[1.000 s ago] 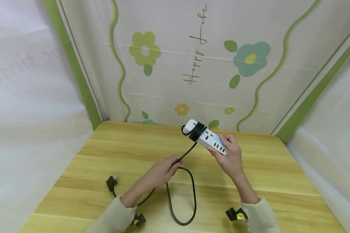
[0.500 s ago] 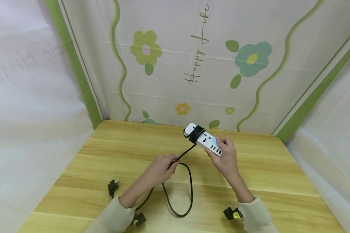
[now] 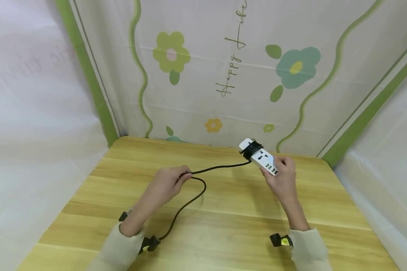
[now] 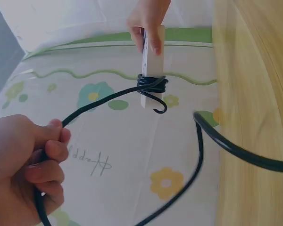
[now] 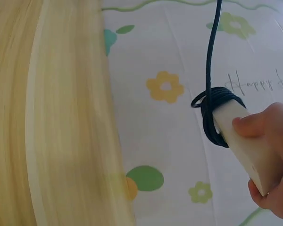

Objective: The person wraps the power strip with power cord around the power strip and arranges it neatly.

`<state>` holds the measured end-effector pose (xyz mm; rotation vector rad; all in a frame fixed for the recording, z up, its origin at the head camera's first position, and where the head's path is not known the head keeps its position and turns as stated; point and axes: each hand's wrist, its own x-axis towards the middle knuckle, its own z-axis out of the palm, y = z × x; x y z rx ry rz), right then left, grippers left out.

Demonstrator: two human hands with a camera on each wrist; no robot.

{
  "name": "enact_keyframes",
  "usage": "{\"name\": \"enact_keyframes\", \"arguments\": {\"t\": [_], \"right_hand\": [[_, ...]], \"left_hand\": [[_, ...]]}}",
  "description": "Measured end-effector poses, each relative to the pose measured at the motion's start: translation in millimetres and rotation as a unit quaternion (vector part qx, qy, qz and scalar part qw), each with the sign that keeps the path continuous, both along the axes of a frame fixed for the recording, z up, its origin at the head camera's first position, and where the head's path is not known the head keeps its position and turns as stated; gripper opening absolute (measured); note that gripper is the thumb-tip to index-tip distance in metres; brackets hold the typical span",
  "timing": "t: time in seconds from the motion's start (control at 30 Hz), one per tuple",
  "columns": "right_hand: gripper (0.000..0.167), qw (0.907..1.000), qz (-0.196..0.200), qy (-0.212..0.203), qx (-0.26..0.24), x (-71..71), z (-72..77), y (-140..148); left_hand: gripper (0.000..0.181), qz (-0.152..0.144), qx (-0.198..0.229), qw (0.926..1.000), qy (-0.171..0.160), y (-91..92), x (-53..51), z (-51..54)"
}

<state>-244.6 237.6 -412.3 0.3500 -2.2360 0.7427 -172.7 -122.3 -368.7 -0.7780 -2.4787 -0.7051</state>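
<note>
A white power strip (image 3: 264, 158) with sockets and several USB ports is held up above the table by my right hand (image 3: 282, 180), which grips its near end. Several turns of black cord (image 5: 217, 101) are wound around the strip's far end. From these turns the cord runs left to my left hand (image 3: 166, 184), whose fingers curl round it in the left wrist view (image 4: 33, 169). Past the left hand, a slack loop (image 3: 203, 190) hangs and trails back toward the left sleeve. The plug (image 3: 123, 215) shows partly behind the left forearm.
Beneath both hands lies a wooden table (image 3: 224, 226). A printed curtain (image 3: 190, 94) with flowers stands behind its far edge, and white sheets (image 3: 37, 113) hang at the sides. Black wrist devices (image 3: 151, 244) sit at both sleeves.
My left hand has moved left and away from me along with the cord. The right hand has carried the strip rightward. The cord between them is longer, and the slack loop has changed shape.
</note>
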Motion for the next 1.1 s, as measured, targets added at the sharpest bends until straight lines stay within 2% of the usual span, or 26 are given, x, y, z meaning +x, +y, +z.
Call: {"name": "enact_keyframes", "arguments": {"t": [0.17, 0.27, 0.33, 0.47, 0.57, 0.67, 0.77, 0.87, 1.0, 1.1], "right_hand": [[0.048, 0.9975, 0.042, -0.005, 0.057, -2.0, -3.2, -13], [0.051, 0.9923, 0.072, -0.016, 0.100, -1.6, -9.8, -23], [0.053, 0.9873, 0.092, -0.036, 0.124, 1.3, -14.6, -29], [0.055, 0.9723, 0.133, -0.095, 0.167, 12.8, -17.3, -42], [0.057, 0.9591, 0.161, -0.132, 0.192, 24.0, -9.8, -50], [0.054, 0.9453, 0.183, -0.159, 0.219, 35.2, 0.8, -56], [0.052, 0.9265, 0.221, -0.185, 0.242, 44.3, 9.7, -59], [0.055, 0.8975, 0.288, -0.224, 0.247, 50.4, 15.7, -62], [0.058, 0.8538, 0.388, -0.274, 0.213, 54.5, 19.4, -65], [0.057, 0.8318, 0.447, -0.277, 0.178, 56.4, 20.5, -67]], "left_hand": [[0.006, -0.005, 0.036, 0.9963, 0.078, -6.2, 0.2, 8.0], [0.000, -0.005, 0.051, 0.9909, 0.124, -7.6, -0.7, 10.1], [0.004, -0.006, 0.062, 0.9870, 0.148, -8.8, -2.4, 10.1], [0.007, 0.002, 0.084, 0.9783, 0.189, -14.6, -10.8, 7.2], [0.009, 0.013, 0.096, 0.9726, 0.212, -21.0, -17.6, 7.5], [0.009, 0.025, 0.105, 0.9696, 0.220, -26.5, -21.6, 9.6], [0.007, 0.032, 0.112, 0.9694, 0.216, -29.0, -25.3, 9.4], [0.005, 0.033, 0.115, 0.9710, 0.207, -28.3, -30.4, 7.7], [0.003, 0.046, 0.113, 0.9749, 0.186, -27.6, -38.8, 1.0], [0.002, 0.058, 0.107, 0.9800, 0.157, -27.2, -45.0, -6.4]]}}
